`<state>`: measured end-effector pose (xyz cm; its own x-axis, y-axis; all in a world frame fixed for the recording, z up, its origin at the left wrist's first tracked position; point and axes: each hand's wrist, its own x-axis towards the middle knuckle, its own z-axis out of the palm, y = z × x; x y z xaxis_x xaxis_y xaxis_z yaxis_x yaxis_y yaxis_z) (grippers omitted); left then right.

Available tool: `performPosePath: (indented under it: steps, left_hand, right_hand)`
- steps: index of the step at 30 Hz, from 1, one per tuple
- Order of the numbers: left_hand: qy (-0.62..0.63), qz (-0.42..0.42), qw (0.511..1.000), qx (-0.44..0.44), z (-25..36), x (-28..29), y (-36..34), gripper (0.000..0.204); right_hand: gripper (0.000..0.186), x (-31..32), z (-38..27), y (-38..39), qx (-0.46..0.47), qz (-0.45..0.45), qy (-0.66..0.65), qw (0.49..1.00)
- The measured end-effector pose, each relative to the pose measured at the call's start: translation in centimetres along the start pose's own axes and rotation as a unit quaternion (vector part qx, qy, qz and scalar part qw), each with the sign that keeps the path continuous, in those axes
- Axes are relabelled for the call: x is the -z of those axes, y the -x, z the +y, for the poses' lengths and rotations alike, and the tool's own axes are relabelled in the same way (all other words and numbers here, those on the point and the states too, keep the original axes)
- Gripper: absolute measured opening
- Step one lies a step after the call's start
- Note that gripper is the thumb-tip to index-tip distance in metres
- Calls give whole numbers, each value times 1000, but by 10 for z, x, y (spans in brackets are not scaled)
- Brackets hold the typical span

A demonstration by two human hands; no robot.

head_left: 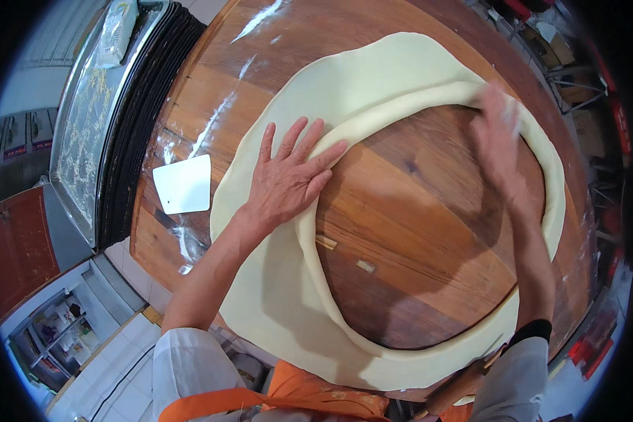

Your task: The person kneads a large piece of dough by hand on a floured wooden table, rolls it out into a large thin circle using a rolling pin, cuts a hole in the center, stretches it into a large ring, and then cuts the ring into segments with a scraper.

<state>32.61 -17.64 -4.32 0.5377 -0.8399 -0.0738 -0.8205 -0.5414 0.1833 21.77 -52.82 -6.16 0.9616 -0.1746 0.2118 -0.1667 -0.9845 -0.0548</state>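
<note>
Touching one big dough ring on one wooden counter with left hand, fingers spread. Holding right hand by its top right, too blurry to tell how. Left of dough, one white card.

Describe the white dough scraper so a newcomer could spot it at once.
Start with the wooden tabletop and the stack of dark-edged baking trays at its left. Between that stack and the dough ring, left of the left hand, lies the dough scraper. Unlike the powdery white streaks nearby, it is a four-sided card with a small hole near one corner.
</note>
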Motion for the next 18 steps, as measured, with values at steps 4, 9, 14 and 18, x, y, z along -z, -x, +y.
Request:
performPosePath:
  steps: [4, 9, 14, 18]
  left_hand:
    - [43, 27, 998, 24, -14, -8, 2, 41]
    - [0, 58, 995, 81, -3, -9, 4, 46]
    - [162, 93, 979, 81, 75, -14, -25, 57]
    - [44, 162, 970, 178, 54, -28, -58, 59]
  right_hand:
    - [63, 0, -96, 2, 164, -141, -64, 974]
    - [61, -28, -112, -70, 172, -16, -20, 985]
    - [47, -52, -112, -117, 118, 20, -51, 991]
    - [40, -54, -109, -133, 78, 44, -97, 991]
